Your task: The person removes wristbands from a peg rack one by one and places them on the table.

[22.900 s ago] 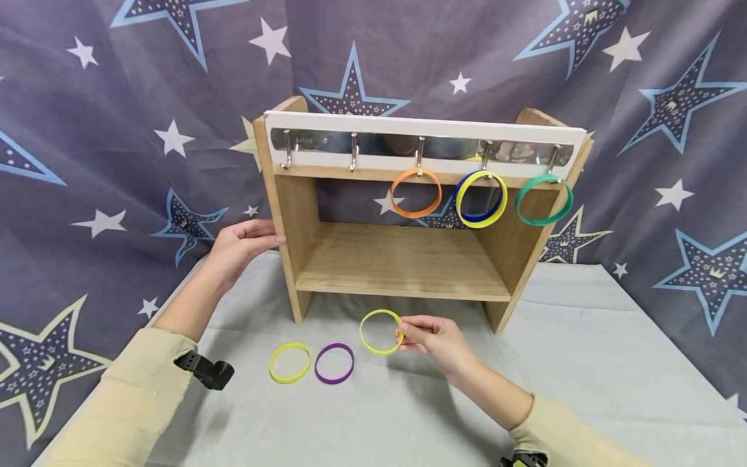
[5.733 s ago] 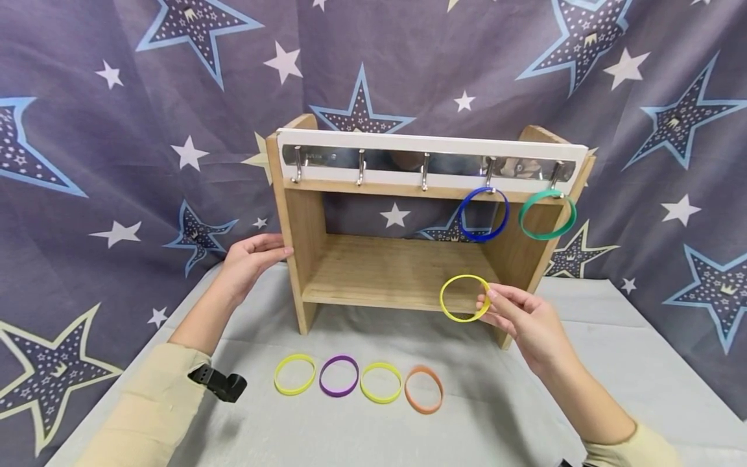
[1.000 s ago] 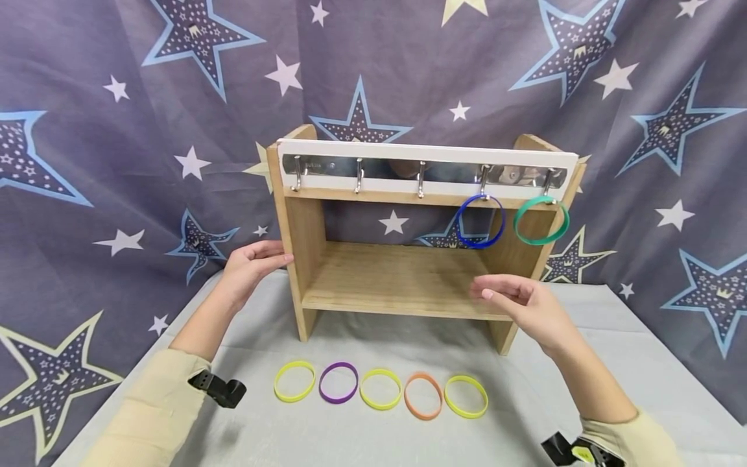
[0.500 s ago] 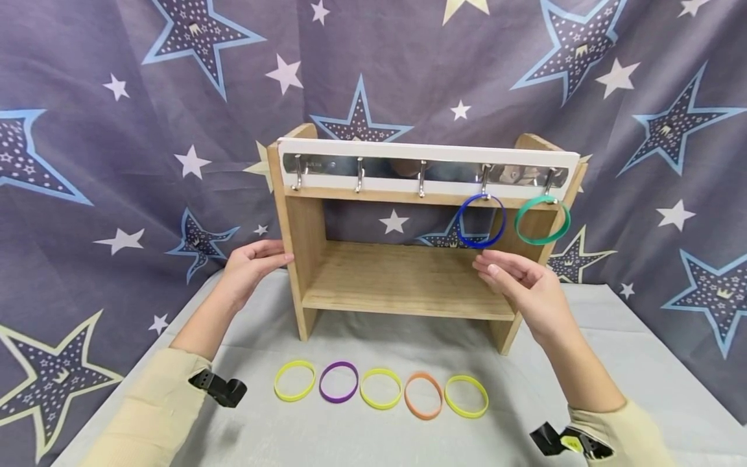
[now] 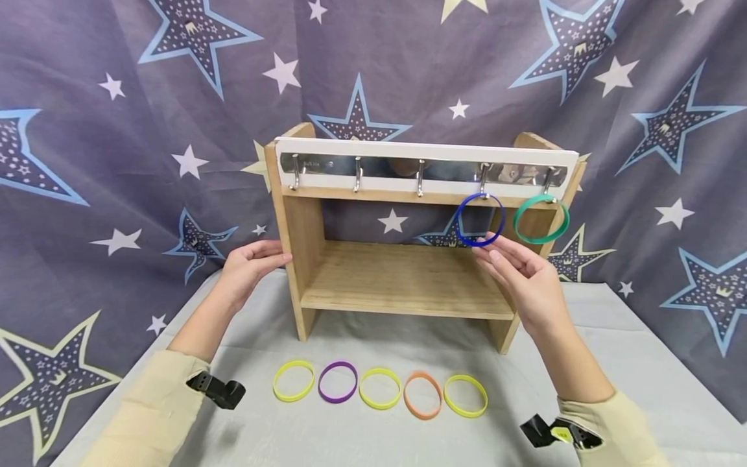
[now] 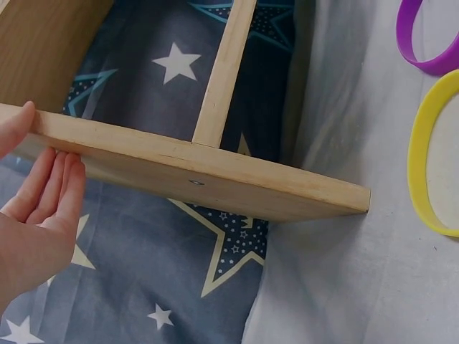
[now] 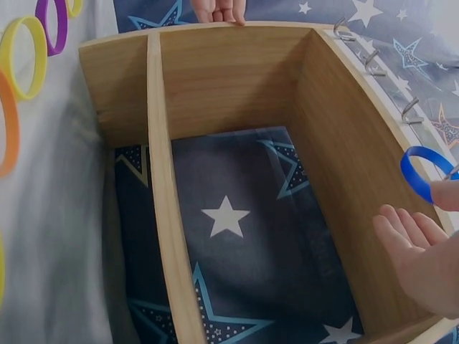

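Observation:
A blue silicone wristband (image 5: 480, 220) hangs from the fourth hook of the hook rail (image 5: 390, 167) on a small wooden shelf (image 5: 403, 272). My right hand (image 5: 528, 279) is at its lower edge, fingers extended and thumb apart from them. In the right wrist view the thumb overlaps the blue band; contact is unclear. A green wristband (image 5: 541, 219) hangs on the hook to its right. My left hand (image 5: 248, 269) rests on the shelf's left side panel (image 6: 179, 154), fingertips against the outer face and thumb at the front edge.
In a row on the grey tablecloth lie a yellow wristband (image 5: 294, 381), a purple one (image 5: 338, 382), another yellow band (image 5: 380, 389), an orange band (image 5: 423, 395) and one more yellow band (image 5: 465, 395). A star-patterned curtain (image 5: 117, 175) hangs behind.
Earlier, the orange band and a yellow one left their hooks and joined the table row. Over the last second, my right hand rose to the blue band; the left stayed put.

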### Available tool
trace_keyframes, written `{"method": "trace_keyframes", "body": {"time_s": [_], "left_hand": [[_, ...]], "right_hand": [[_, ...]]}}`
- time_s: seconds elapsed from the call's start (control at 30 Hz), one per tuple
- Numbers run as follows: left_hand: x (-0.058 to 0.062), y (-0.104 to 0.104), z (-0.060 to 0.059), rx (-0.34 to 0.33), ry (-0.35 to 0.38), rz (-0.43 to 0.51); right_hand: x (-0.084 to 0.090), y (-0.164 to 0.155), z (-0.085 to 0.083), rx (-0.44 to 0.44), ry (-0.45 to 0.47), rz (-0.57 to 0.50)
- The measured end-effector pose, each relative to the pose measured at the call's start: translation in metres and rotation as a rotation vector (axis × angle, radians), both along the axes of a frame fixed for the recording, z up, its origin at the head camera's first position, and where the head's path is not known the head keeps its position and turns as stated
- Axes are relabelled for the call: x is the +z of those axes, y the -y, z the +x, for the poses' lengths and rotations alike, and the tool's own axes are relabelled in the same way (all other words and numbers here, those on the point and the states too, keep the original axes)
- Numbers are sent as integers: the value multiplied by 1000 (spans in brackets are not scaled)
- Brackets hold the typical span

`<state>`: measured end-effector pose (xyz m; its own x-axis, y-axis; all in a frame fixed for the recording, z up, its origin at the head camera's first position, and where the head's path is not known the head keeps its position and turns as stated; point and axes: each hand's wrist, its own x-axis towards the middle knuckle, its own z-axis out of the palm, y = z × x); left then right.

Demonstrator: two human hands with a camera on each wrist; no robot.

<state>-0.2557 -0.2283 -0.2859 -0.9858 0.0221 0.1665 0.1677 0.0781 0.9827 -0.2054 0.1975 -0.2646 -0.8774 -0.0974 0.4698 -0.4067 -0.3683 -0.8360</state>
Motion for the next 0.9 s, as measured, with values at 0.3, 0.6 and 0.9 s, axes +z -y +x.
{"method": "trace_keyframes", "body": {"time_s": [0.3, 0.6, 0.9], "left_hand": [[0, 2, 2, -15, -11, 37], [-1, 1, 1, -24, -20, 33], [1, 0, 2, -25, -14, 40]], "right_hand": [[6, 13, -3, -2, 39, -136], [11, 19, -3, -5, 163, -308], [14, 23, -2, -67, 200, -374]]}}
